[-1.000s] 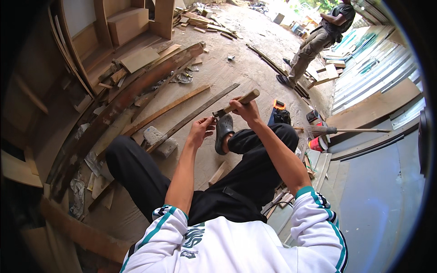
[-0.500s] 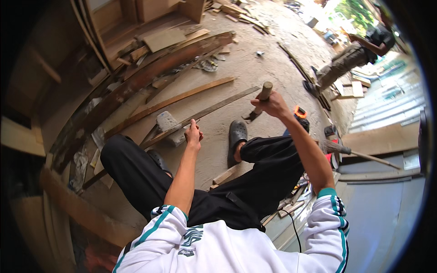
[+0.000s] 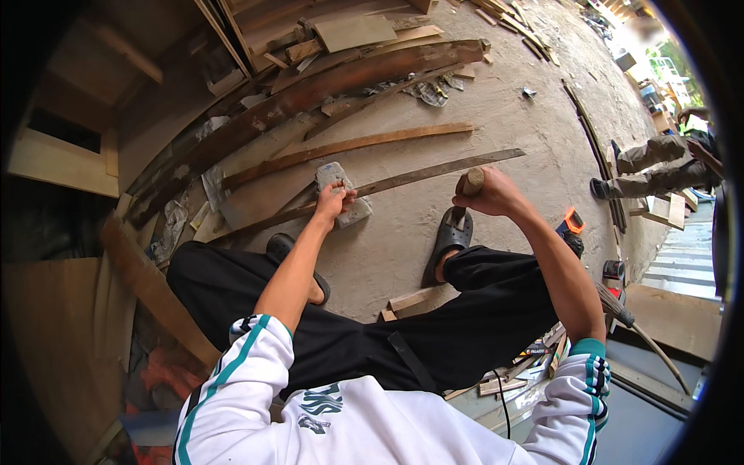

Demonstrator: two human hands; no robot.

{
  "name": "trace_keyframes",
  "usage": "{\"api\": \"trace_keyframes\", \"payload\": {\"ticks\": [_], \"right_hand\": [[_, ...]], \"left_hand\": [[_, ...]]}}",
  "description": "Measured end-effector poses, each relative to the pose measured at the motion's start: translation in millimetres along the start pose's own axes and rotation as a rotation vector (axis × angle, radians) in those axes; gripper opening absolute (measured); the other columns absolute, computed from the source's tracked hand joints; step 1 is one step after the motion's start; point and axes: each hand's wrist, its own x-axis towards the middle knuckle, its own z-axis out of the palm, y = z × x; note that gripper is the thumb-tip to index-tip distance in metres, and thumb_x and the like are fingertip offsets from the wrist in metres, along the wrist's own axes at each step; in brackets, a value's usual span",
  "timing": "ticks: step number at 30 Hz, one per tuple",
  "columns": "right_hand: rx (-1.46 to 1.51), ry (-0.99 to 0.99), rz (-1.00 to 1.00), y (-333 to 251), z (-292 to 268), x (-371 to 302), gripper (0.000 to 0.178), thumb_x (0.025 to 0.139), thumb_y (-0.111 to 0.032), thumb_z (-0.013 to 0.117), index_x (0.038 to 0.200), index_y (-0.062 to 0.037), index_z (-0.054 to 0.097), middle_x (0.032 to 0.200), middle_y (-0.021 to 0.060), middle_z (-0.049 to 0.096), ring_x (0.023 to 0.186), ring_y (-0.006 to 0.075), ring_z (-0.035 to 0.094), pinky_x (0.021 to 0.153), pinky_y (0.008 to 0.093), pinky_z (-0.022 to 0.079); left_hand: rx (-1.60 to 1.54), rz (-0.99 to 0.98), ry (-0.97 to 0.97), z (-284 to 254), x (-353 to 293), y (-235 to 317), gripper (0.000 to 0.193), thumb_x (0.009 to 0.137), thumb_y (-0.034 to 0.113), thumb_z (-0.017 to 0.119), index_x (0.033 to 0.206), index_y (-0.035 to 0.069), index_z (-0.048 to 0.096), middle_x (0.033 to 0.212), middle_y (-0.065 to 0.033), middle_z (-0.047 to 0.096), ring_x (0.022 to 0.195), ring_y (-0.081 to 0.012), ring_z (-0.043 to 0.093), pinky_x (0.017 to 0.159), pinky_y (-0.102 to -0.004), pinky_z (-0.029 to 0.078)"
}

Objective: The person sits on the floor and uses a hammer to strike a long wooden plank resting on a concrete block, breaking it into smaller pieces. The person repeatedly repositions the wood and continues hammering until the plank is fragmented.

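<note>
A long thin wooden strip (image 3: 434, 174) lies slanted across a pale concrete block (image 3: 355, 212) on the floor in front of me. My left hand (image 3: 333, 204) is over the block with its fingers closed on the strip. A hammer is in my right hand (image 3: 496, 192), gripped in a fist. Its wooden handle (image 3: 473, 181) points up toward me, and most of its head is hidden below the hand. The hammer is above my dark clog (image 3: 453, 232), to the right of the block.
Another wooden strip (image 3: 356, 145) and a thick reddish-brown beam (image 3: 310, 97) lie beyond. A person (image 3: 659, 170) stands at the far right. An orange-and-black tool (image 3: 572, 223), a tin can (image 3: 613, 273) and a brush (image 3: 616, 306) are by my right knee. Wood offcuts (image 3: 411, 301) lie between my legs.
The view has swung, shifting the scene rightward. My left hand has gone from right of the block to over it. The hammer has tipped, and its head is now largely hidden.
</note>
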Motion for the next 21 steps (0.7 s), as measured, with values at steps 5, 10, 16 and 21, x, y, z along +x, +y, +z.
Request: {"api": "trace_keyframes", "payload": {"ticks": [5,10,16,21], "right_hand": [[-0.070,-0.132,0.030,10.9,-4.8,1.8,0.032,0.069,-0.040,0.078,0.084,-0.0119,0.075,0.082,0.0145,0.071,0.079,0.0332,0.069,0.070,0.0426,0.055],[-0.113,-0.095,0.071,32.3,-1.9,-5.5,0.022,0.074,-0.032,0.079,0.085,-0.0137,0.074,0.078,0.0070,0.071,0.074,0.0253,0.068,0.067,0.0363,0.053],[-0.044,-0.100,0.143,53.9,-10.2,-32.8,0.036,0.073,-0.043,0.078,0.087,-0.0097,0.073,0.086,0.0160,0.071,0.084,0.0345,0.069,0.072,0.0438,0.054],[-0.091,-0.157,0.230,69.2,-16.2,-61.6,0.037,0.073,-0.044,0.078,0.088,-0.0105,0.073,0.086,0.0154,0.072,0.087,0.0345,0.069,0.073,0.0441,0.054]], "left_hand": [[-0.083,-0.027,-0.040,1.0,7.3,9.2,0.014,0.102,0.023,0.051,0.108,0.014,0.060,0.101,0.0000,0.069,0.087,-0.0105,0.065,0.073,-0.0303,0.050],[-0.057,-0.161,-0.056,19.1,25.7,-2.8,0.015,0.101,0.026,0.054,0.102,0.013,0.062,0.093,0.0011,0.067,0.086,-0.0116,0.064,0.073,-0.0320,0.050],[-0.021,-0.269,-0.055,79.1,25.2,-22.3,0.017,0.100,0.022,0.056,0.111,0.011,0.061,0.098,0.0001,0.067,0.087,-0.0126,0.063,0.074,-0.0338,0.050],[0.076,-0.314,-0.140,128.3,21.9,-34.0,0.022,0.097,0.014,0.057,0.118,0.011,0.063,0.102,0.0011,0.069,0.082,-0.0080,0.062,0.066,-0.0283,0.050]]}}
